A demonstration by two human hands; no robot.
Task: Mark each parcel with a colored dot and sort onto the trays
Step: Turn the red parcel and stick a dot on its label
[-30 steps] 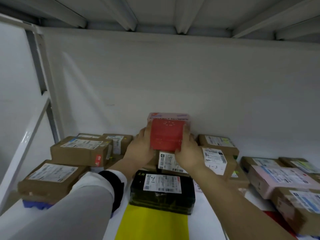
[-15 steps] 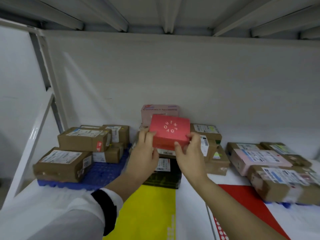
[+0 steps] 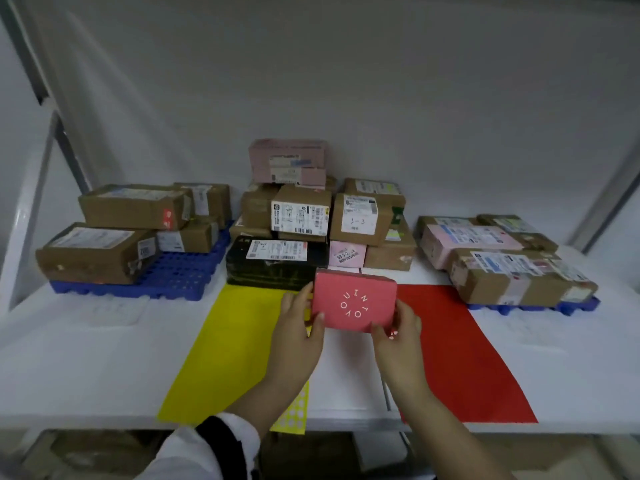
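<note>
Well left of my grip sat a blue tray [image 3: 180, 275] of brown parcels. A yellow sheet [image 3: 225, 348] lay under my left hand [image 3: 294, 336], which clamped the red box [image 3: 355, 301]'s left edge; my right hand [image 3: 398, 344] pinched its lower right corner. A red sheet [image 3: 460, 351] lay just right.

Both hands hold a red box [image 3: 354, 301] above the white table [image 3: 86, 358] — the left hand [image 3: 298, 327] grips its left edge, the right hand [image 3: 398, 337] its lower right corner. Below lie a yellow sheet [image 3: 228, 348] and a red sheet [image 3: 460, 355]. Behind, a black parcel [image 3: 277, 268] fronts a middle stack of cardboard parcels, flanked by a left blue tray [image 3: 180, 271] and a right blue tray [image 3: 533, 308] — each loaded with parcels.
</note>
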